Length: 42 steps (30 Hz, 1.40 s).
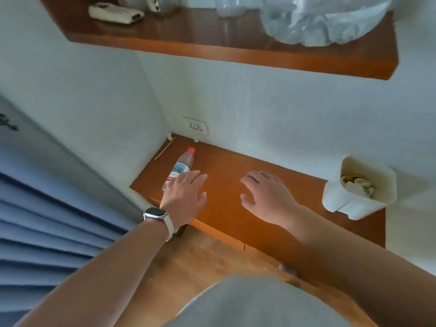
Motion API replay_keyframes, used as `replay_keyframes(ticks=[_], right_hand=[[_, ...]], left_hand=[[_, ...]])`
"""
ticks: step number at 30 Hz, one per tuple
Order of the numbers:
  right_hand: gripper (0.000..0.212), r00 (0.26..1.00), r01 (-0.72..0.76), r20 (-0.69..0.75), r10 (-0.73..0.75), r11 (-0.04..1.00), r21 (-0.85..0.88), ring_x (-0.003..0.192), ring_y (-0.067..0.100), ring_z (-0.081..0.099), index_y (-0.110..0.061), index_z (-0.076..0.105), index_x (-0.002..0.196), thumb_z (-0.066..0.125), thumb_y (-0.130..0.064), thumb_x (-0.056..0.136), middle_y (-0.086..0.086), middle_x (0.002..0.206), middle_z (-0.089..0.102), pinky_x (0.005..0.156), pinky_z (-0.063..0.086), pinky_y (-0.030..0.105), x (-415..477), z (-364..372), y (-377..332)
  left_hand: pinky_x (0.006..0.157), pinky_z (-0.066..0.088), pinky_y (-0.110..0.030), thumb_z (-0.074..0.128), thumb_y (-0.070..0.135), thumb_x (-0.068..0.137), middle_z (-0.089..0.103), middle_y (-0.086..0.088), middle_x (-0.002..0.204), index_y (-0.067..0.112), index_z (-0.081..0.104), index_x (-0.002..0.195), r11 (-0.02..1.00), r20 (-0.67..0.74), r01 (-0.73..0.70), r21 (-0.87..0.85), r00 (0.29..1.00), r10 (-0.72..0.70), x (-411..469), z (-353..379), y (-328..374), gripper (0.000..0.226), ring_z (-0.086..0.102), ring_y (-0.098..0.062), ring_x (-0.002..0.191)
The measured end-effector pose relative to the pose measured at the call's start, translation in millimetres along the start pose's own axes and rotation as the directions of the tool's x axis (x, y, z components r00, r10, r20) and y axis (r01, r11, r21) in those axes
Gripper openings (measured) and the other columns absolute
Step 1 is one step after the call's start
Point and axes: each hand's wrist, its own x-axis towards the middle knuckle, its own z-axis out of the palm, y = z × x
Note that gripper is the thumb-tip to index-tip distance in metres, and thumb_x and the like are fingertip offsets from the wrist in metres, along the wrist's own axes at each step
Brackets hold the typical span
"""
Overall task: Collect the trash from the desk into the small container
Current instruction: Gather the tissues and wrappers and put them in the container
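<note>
The head camera looks down on a wooden surface (236, 166) set into a white wall corner. A plastic water bottle (182, 165) with a red cap lies on its side near the left end, its cap pointing toward the wall.

The left hand (186, 194), with a watch (154, 214) on its wrist, reaches over the bottle's base end with fingers straight and close together. It covers that end, and I cannot tell whether the fingers touch the plastic or hover just above it; nothing is gripped. The right hand (266, 197) is spread and relaxed over the bare middle of the surface and holds nothing.

The small container (342, 201), a white bin, sits at the right end of the surface, well apart from the bottle. It already holds crumpled paper (359, 185). A thin stick (165, 148) lies along the left wall, near the bottle's cap.

The step in hand looks like picking up the bottle. A round bottle lying flat will likely roll toward the wall if nudged, so the left hand should come down over the labelled middle, with the fingers on the far side and the thumb on the near side, and close before lifting.

The bottle looks long for the bin's mouth, so it should probably go in end first. The bin seems light and may tip, so the free right hand could steady its wall. The stick will probably need sliding away from the wall before it can be pinched.
</note>
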Motion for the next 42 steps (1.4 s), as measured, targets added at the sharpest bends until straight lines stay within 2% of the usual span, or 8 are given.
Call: replay_keyframes(ticks=[6, 11, 16, 21, 28, 34, 42], right_hand=[[0.049, 0.996, 0.084, 0.011, -0.084, 0.996, -0.041, 0.136, 0.020, 0.038, -0.022, 0.042, 0.140, 0.037, -0.048, 0.099, -0.002, 0.147, 0.043, 0.111, 0.033, 0.038, 27, 4, -88], [0.049, 0.994, 0.110, 0.006, -0.110, 0.990, -0.086, 0.135, 0.019, 0.040, -0.023, 0.043, 0.140, 0.039, -0.048, 0.099, -0.002, 0.146, 0.044, 0.109, 0.035, 0.037, 42, 14, -139], [0.048, 0.993, 0.115, -0.002, -0.116, 0.989, -0.092, 0.131, 0.019, 0.044, -0.021, 0.043, 0.138, 0.041, -0.046, 0.098, -0.001, 0.142, 0.047, 0.105, 0.040, 0.037, 58, 16, -167], [0.048, 0.997, 0.077, -0.011, -0.078, 0.990, -0.122, 0.131, 0.021, 0.043, -0.019, 0.043, 0.138, 0.041, -0.046, 0.097, 0.001, 0.142, 0.046, 0.105, 0.040, 0.038, 85, 9, -165], [0.049, 0.995, 0.100, 0.019, -0.099, 0.987, -0.123, 0.127, 0.021, 0.047, -0.018, 0.045, 0.135, 0.044, -0.047, 0.096, 0.002, 0.139, 0.049, 0.100, 0.044, 0.038, 135, 26, -153], [0.042, 0.995, 0.097, 0.015, -0.097, 0.995, -0.031, 0.122, 0.020, 0.051, -0.019, 0.047, 0.129, 0.048, -0.044, 0.096, 0.002, 0.135, 0.052, 0.097, 0.048, 0.037, 201, 43, -124], [0.042, 0.998, 0.028, 0.060, -0.028, 1.000, -0.007, 0.123, 0.019, 0.052, -0.018, 0.050, 0.133, 0.051, -0.037, 0.096, 0.001, 0.135, 0.053, 0.098, 0.046, 0.034, 281, 67, -67]], left_hand=[[0.108, 0.037, -0.040, 0.050, 0.039, 0.097, 0.048, 0.002, 0.145, 0.025, 0.045, 0.141, 0.997, -0.084, 0.070, -0.023, 0.994, -0.072, -52, -16, -79, 0.046, 0.042, -0.019, 0.134], [0.117, 0.026, -0.043, 0.041, 0.041, 0.100, 0.039, 0.006, 0.154, 0.029, 0.039, 0.147, 0.987, -0.097, 0.148, -0.063, 0.983, -0.154, -88, -19, -130, 0.048, 0.031, -0.019, 0.143], [0.120, 0.024, -0.043, 0.040, 0.041, 0.101, 0.033, 0.007, 0.158, 0.031, 0.036, 0.149, 0.973, -0.106, 0.205, -0.108, 0.971, -0.216, -111, -20, -168, 0.049, 0.027, -0.019, 0.146], [0.120, 0.024, -0.042, 0.040, 0.042, 0.101, 0.033, 0.006, 0.158, 0.030, 0.036, 0.149, 0.962, -0.112, 0.242, -0.128, 0.960, -0.257, -108, -15, -187, 0.050, 0.028, -0.018, 0.146], [0.120, 0.025, -0.041, 0.041, 0.041, 0.101, 0.033, 0.006, 0.158, 0.031, 0.033, 0.150, 0.954, -0.056, 0.268, -0.131, 0.959, -0.277, -77, 1, -204, 0.050, 0.028, -0.018, 0.146], [0.116, 0.033, -0.044, 0.043, 0.040, 0.100, 0.034, 0.006, 0.157, 0.029, 0.034, 0.149, 0.951, 0.010, 0.278, -0.138, 0.960, -0.280, -18, 10, -220, 0.051, 0.030, -0.017, 0.144], [0.109, 0.039, -0.040, 0.044, 0.041, 0.100, 0.037, 0.003, 0.155, 0.027, 0.036, 0.148, 0.957, 0.077, 0.271, -0.103, 0.962, -0.264, 91, 36, -229, 0.050, 0.038, -0.019, 0.139]])
